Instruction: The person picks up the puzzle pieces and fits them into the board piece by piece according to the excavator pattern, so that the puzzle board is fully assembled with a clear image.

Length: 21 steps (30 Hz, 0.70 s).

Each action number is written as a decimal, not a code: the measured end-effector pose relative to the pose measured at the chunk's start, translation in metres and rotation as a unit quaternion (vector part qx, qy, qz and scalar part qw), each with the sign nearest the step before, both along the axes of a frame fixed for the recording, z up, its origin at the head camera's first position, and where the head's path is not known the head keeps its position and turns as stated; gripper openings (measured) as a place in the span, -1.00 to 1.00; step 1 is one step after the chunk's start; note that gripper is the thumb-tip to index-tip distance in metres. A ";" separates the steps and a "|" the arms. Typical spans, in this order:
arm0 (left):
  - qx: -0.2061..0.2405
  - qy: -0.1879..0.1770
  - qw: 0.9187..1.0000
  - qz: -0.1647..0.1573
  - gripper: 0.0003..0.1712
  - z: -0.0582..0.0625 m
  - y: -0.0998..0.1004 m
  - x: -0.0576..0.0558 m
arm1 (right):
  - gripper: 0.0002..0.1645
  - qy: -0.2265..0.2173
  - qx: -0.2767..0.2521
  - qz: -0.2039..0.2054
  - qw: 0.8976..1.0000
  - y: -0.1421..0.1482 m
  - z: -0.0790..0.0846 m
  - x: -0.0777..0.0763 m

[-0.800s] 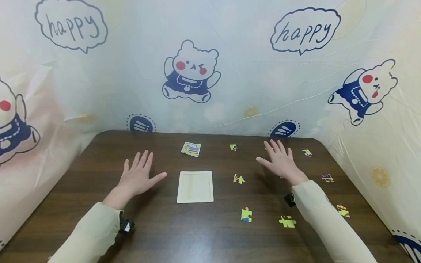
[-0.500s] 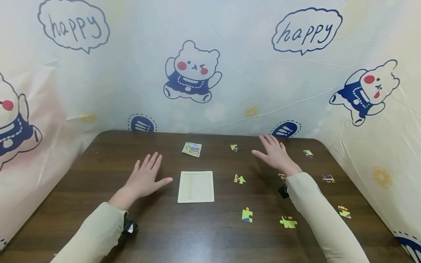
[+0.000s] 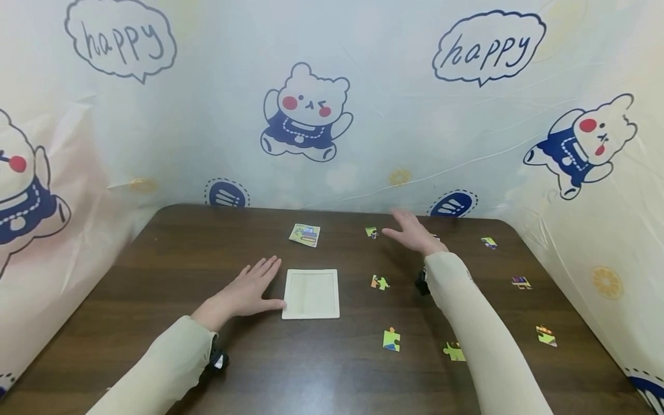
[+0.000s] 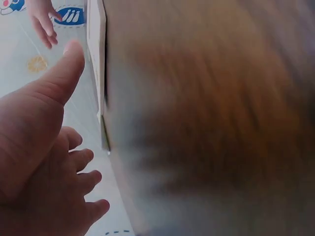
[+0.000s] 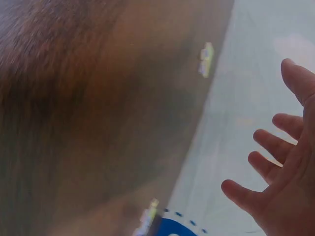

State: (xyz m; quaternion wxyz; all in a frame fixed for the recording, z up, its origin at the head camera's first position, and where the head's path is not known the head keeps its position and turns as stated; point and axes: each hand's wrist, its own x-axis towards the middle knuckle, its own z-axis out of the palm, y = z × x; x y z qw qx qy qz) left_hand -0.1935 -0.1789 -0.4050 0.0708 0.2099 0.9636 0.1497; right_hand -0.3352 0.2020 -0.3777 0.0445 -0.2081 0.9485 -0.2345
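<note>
Dark-brown wooden desk [image 3: 311, 369]: pale cream sleeve [image 3: 485, 331] partly covers green jigsaw piece [image 3: 453, 352]; left hand [image 3: 246, 293] beside white square tray [image 3: 312, 295], contact unclear; right hand [image 3: 413, 233] hovers; fingers of both apart

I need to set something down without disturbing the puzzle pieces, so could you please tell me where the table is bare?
The table is bare between its left edge and the left hand, and on the near side of the white tray, beside the left sleeve. It is crowded right of the tray, with puzzle pieces around the right sleeve.
</note>
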 end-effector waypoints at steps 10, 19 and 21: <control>-0.009 -0.043 0.999 -0.031 0.09 0.000 0.010 -0.005 | -0.30 -0.027 0.014 -0.008 0.999 -0.014 -0.029 -0.020; -0.015 -0.063 0.997 -0.029 0.07 0.003 0.015 -0.002 | -0.43 -0.033 0.062 0.008 0.998 -0.029 -0.033 -0.019; -0.019 -0.066 0.997 -0.026 0.08 0.003 0.016 -0.001 | -0.47 -0.033 0.073 0.002 0.997 -0.031 -0.033 -0.018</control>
